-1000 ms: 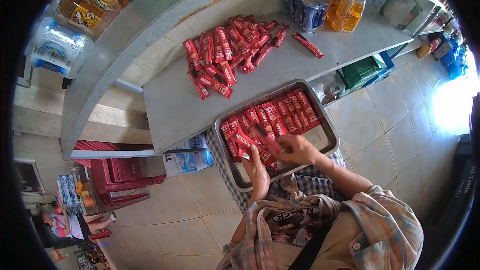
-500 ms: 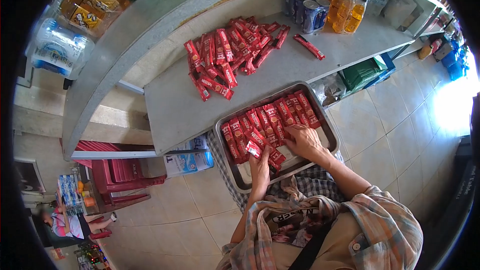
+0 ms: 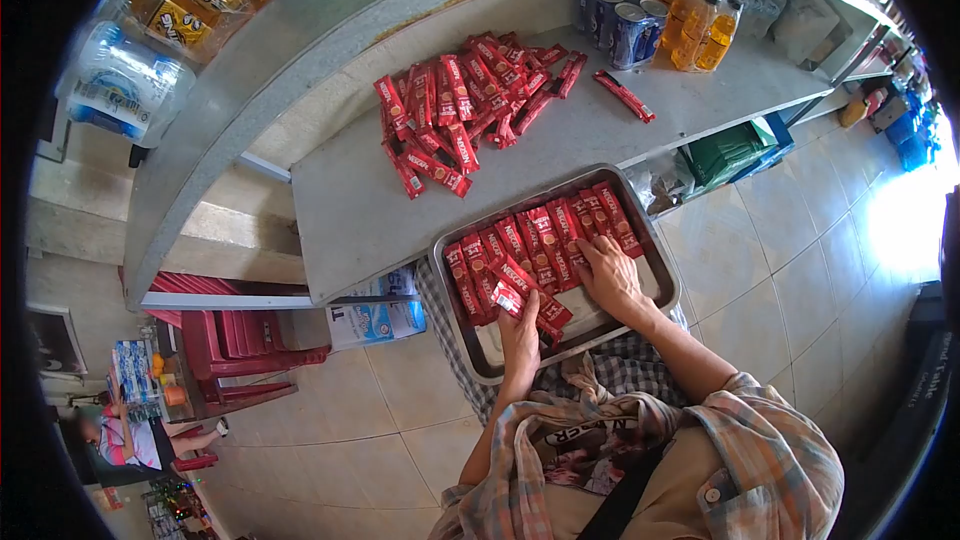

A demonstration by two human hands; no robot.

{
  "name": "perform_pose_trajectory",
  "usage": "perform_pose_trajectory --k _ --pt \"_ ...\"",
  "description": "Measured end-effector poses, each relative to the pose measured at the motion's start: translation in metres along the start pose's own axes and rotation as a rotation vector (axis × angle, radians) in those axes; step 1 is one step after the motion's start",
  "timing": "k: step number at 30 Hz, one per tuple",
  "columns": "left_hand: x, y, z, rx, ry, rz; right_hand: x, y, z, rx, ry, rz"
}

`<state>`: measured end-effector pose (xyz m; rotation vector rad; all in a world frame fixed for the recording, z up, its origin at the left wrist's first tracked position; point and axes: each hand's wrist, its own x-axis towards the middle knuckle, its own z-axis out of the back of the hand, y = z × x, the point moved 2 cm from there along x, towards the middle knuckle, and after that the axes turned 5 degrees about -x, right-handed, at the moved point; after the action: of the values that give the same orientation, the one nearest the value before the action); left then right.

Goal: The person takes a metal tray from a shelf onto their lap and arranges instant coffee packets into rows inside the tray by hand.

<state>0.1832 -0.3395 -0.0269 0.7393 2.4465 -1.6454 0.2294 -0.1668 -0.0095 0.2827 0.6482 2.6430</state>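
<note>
A: Far left, a seated person [image 3: 130, 445], then stacked red chairs [image 3: 235, 340]. What's on the table [image 3: 345, 230]?

B: A big, jumbled heap of red sachets [image 3: 455, 105], lying every which way, all outside the tray [image 3: 585, 316]. Plenty there!

A: And the left hand [image 3: 520, 342]?

B: It's over the tray's near side, thumb and fingers pinching a small bunch of sachets [image 3: 511, 292], the top one tilted and reading NESCAFE.

A: How far along does the tray look?

B: One band of sachets [image 3: 540, 240] lies side by side across the far part, fairly neat. Along the near side, metal floor shows, so I'd judge the tray only partly filled.

A: Over to the right hand [image 3: 612, 282]!

B: Fingers bent and close together, tips down on the right part of that band. Whether they pinch a sachet, I can't tell.

A: Anything beyond?

B: One stray sachet [image 3: 624, 97] on the table, apart from the heap, then blue cans [image 3: 630, 35] and bottles of orange drink [image 3: 700, 35] just beside them.
</note>
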Motion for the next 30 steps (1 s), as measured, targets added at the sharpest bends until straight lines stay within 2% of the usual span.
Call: perform_pose_trajectory --k 5,8,9,12,16,19,22,27,30 --pt "-0.005 -0.006 -0.004 -0.081 -0.04 -0.024 0.002 0.012 0.022 0.063 -0.044 -0.005" --pt "-0.008 -0.013 -0.009 -0.099 -0.047 -0.039 0.001 0.024 0.029 0.296 0.04 0.101" --pt "-0.005 -0.004 -0.003 -0.121 -0.063 -0.036 0.001 0.033 0.037 0.494 0.216 0.045" --pt "-0.004 -0.004 0.0 -0.12 -0.006 -0.054 -0.008 0.041 0.027 0.503 0.332 0.235" --pt "-0.008 -0.011 -0.005 -0.166 0.002 -0.008 -0.008 0.04 0.024 0.636 0.329 0.14" --pt "-0.008 -0.013 -0.007 -0.221 0.018 0.006 -0.003 0.023 0.026 0.707 0.248 0.016" --pt "-0.004 -0.008 0.0 -0.237 0.055 0.015 0.006 -0.002 0.041 0.49 0.141 -0.111" --pt "0.001 -0.001 0.006 -0.352 0.083 0.031 0.012 -0.032 0.038 0.278 0.078 -0.128" --pt "-0.006 -0.01 -0.001 -0.374 0.063 -0.043 0.012 -0.027 0.032 0.099 0.035 -0.161"
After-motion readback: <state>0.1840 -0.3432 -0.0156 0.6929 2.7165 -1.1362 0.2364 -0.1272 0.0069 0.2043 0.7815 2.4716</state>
